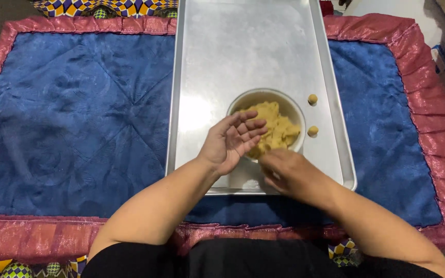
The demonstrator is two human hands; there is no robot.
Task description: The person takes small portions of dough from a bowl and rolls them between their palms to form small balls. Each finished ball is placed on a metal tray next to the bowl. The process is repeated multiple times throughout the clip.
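My left hand lies open, palm up, fingers spread over the near rim of the white bowl; my right hand curls beside it, whether it grips anything I cannot tell; the bowl holds a lumpy yellow dough, just beyond both hands; two small round dough balls sit right of the bowl on a smooth metal tray; beneath lies a quilted blue cloth, pink-edged.
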